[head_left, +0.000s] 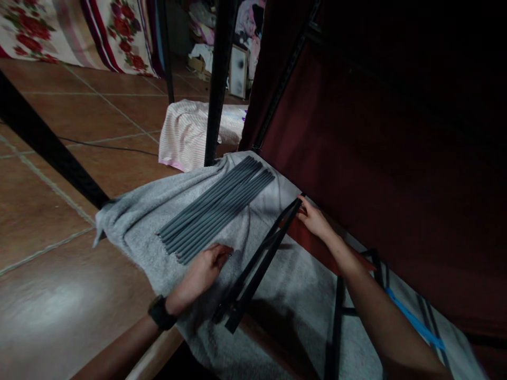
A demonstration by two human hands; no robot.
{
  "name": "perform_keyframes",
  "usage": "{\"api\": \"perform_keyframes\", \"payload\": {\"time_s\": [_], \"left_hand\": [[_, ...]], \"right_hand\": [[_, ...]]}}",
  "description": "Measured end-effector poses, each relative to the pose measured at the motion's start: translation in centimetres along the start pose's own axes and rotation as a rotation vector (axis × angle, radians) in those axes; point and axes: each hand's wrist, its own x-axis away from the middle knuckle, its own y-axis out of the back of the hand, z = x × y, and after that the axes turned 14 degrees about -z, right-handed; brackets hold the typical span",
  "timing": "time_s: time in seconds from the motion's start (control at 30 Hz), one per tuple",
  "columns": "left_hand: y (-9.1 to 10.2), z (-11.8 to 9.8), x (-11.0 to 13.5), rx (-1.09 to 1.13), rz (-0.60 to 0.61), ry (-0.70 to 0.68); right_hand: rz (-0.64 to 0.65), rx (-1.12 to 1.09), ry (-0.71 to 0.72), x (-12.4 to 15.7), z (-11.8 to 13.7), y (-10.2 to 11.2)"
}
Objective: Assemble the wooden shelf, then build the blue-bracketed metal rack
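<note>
Several grey rods (217, 206) lie side by side on a grey towel (134, 221) spread over the floor. My left hand (206, 269), with a black watch on its wrist, rests on the towel with its fingers curled at the near ends of the rods; whether it holds one is hidden. My right hand (315, 219) grips the far end of a pair of black bars (261, 258) that slant across the towel toward me.
A dark red fabric panel (376, 158) rises at the right. Black frame poles (217, 79) stand behind the towel, with another black pole (47, 148) at the left. A striped cloth (186, 132) lies on the brown tile floor (59, 253). A floral blanket (79, 26) hangs at the back.
</note>
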Motion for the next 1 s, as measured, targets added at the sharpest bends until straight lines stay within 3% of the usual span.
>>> {"api": "perform_keyframes", "payload": {"time_s": [0.23,0.43,0.7,1.0], "left_hand": [[-1.5,0.1,1.8,-0.212,0.095,0.029],[-1.9,-0.6,1.2,-0.283,0.096,0.028],[-1.7,0.2,0.8,-0.193,0.089,-0.019],[-2.5,-0.7,-1.0,-0.455,0.06,0.087]], "right_hand": [[-0.021,-0.033,-0.02,0.4,-0.7,0.1],[-0.02,-0.029,-0.009,0.2,-0.7,0.1],[-0.031,-0.079,-0.002,0.6,-0.2,0.5],[-0.031,-0.09,-0.003,0.7,-0.8,0.3]]}}
